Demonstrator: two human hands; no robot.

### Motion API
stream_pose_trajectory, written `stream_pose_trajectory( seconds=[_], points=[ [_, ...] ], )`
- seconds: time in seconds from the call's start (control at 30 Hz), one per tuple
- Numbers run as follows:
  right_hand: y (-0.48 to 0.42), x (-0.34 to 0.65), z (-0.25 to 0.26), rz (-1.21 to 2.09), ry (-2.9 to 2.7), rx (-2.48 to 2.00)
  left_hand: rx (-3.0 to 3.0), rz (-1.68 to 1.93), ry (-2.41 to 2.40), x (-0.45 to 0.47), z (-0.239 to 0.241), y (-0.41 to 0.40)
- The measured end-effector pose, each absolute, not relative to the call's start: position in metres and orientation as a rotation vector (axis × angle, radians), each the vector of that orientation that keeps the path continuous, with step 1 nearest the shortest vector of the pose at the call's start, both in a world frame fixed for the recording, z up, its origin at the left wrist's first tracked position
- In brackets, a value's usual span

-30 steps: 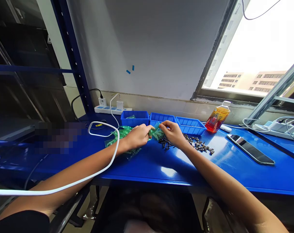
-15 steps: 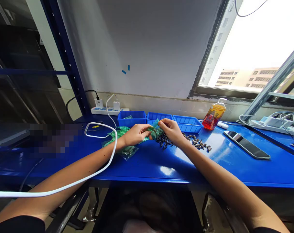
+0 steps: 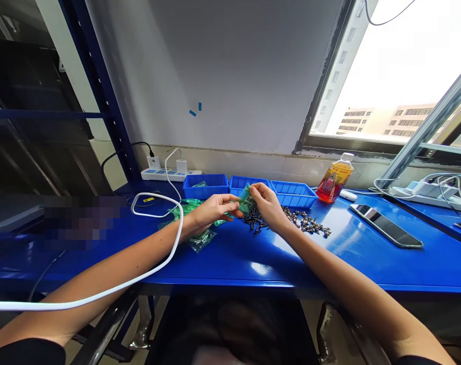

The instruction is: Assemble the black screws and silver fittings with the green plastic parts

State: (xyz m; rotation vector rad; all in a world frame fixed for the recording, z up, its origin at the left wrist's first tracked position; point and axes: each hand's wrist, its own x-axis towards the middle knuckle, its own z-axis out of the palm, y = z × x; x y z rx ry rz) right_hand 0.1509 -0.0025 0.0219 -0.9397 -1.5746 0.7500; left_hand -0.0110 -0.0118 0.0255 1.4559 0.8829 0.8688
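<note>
Green packet [image 3: 247,202] held above desk [image 3: 245,263]

Right hand [image 3: 266,204] pinches the packet's upper edge, apparently to steady it; left hand [image 3: 217,209] sits at its left side, grip indeterminable. Dark screws [image 3: 254,221] lie close by, presumably for easy reach.

Between the fingers [image 3: 232,206], the green packet [image 3: 247,203] is partly covered, its details too small to be told. To their left, heaped packets [image 3: 202,239] are partly hidden by the left hand [image 3: 214,209]; to their right, screws [image 3: 254,222] by the right hand [image 3: 269,207].
</note>
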Motion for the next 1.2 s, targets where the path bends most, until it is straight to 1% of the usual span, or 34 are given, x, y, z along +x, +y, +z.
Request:
stream_pose_trajectory(
  seconds=[0.2,0.5,0.67,0.9,1.0,1.2],
  points=[
    [-0.007,0.147,0.019,0.899,-1.617,-0.970,1.363,0.932,0.910,-0.013,0.024,-0.008],
    [-0.009,0.146,0.023,0.937,-1.647,-0.986,1.221,0.977,0.872,-0.011,0.024,-0.008],
    [-0.008,0.146,0.023,0.928,-1.601,-0.967,1.140,1.014,0.944,-0.010,0.032,-0.012],
    [-0.006,0.150,0.022,0.773,-1.634,-1.019,1.474,1.103,1.022,-0.010,0.029,-0.012],
    [-0.007,0.151,0.025,0.778,-1.661,-1.027,1.582,1.146,1.045,-0.010,0.028,-0.011],
    [-0.008,0.151,0.030,0.808,-1.691,-1.041,1.644,1.119,1.048,-0.013,0.028,-0.009]
  ],
)
